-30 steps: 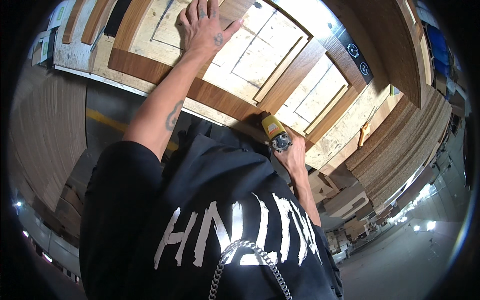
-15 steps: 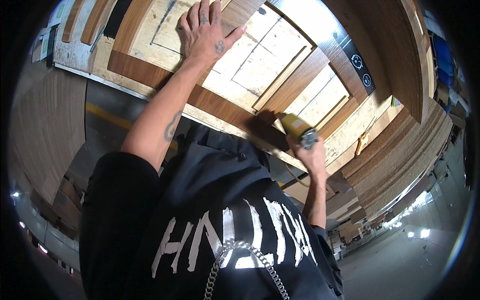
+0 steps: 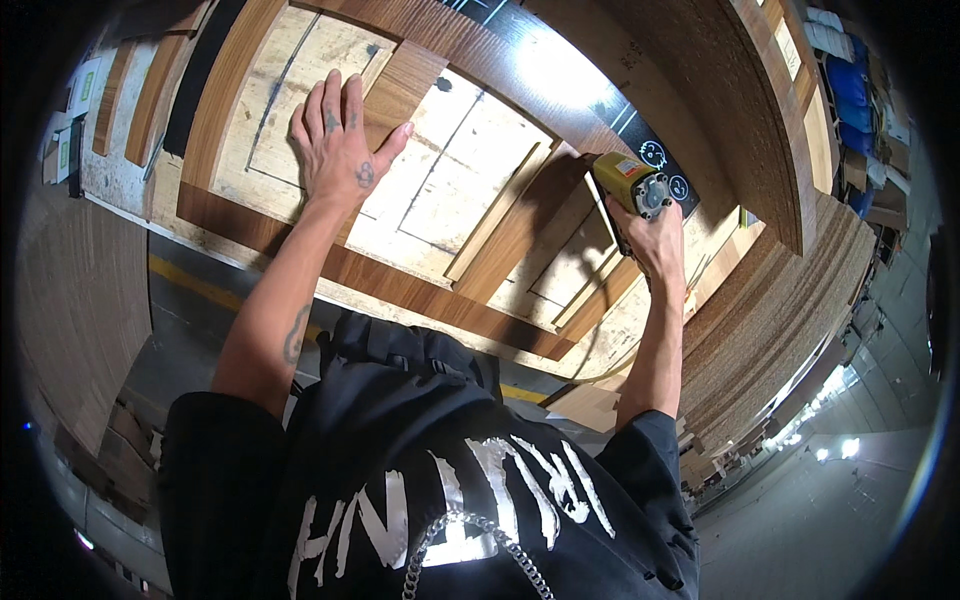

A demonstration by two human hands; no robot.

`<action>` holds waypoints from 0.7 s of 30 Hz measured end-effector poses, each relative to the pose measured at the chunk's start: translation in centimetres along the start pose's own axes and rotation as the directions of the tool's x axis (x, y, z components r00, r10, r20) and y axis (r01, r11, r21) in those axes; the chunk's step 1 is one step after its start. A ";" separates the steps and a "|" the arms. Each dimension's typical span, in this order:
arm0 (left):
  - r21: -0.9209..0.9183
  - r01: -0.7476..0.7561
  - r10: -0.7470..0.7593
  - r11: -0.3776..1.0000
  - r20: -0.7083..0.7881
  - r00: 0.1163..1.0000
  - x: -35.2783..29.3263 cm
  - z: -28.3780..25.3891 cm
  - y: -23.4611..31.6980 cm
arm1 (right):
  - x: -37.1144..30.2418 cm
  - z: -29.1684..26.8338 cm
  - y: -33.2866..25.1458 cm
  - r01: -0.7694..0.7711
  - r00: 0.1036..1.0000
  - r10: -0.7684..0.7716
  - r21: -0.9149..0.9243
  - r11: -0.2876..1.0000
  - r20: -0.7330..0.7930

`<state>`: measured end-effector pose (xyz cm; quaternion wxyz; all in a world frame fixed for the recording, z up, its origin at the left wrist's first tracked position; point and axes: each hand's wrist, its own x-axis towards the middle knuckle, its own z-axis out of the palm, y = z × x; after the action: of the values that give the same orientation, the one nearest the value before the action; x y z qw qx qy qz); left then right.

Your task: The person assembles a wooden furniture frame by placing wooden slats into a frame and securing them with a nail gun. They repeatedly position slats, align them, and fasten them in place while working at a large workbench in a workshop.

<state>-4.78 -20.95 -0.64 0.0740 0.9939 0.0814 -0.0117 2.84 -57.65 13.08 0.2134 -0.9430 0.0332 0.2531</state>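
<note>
A brown wood-grain frame with crosspieces (image 3: 385,285) lies flat on the marked pale worktop (image 3: 440,195). My left hand (image 3: 340,170) lies on it with fingers spread, its thumb over a crosspiece (image 3: 405,88). In my right hand (image 3: 655,242) is a yellow nail gun (image 3: 624,174), the fingers wrapped round its grip. Its nose is over the far end of another crosspiece (image 3: 540,210), by the far rail; whether it touches is hidden. Pale thin strips lie along the inner edges, one (image 3: 502,213) left of that crosspiece and another (image 3: 598,292) further right. A hose trails from the gun.
A tall brown panel (image 3: 775,130) stands at the far right, beside a large stack of boards (image 3: 780,320). Loose brown strips (image 3: 155,110) and a black strip (image 3: 205,80) lie at the left. Another stack of panels (image 3: 85,280) stands on the left, near a yellow floor line (image 3: 195,282).
My right hand has carried the nail gun from the near rail to the far end of the crosspiece. My left hand stays at about the same place on the frame while the view shifts.
</note>
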 end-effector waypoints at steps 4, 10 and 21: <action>-0.009 0.015 -0.015 1.000 0.018 1.000 -0.1 0.0 0.0 | 0.2 0.4 0.4 -0.020 1.000 0.020 0.022 1.000 0.016; -0.002 0.015 -0.015 1.000 0.007 1.000 -0.1 0.3 0.0 | -0.1 0.6 0.2 -0.060 0.998 0.060 0.017 0.998 -0.002; -0.036 0.039 -0.038 0.999 0.017 0.999 0.0 -0.5 0.1 | 0.5 1.3 -2.4 0.010 1.000 -0.011 -0.031 0.999 -0.012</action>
<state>-4.79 -20.94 -0.15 0.0923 0.9905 0.1000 -0.0197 3.04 -54.95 12.77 0.1998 -0.9479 0.0256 0.2469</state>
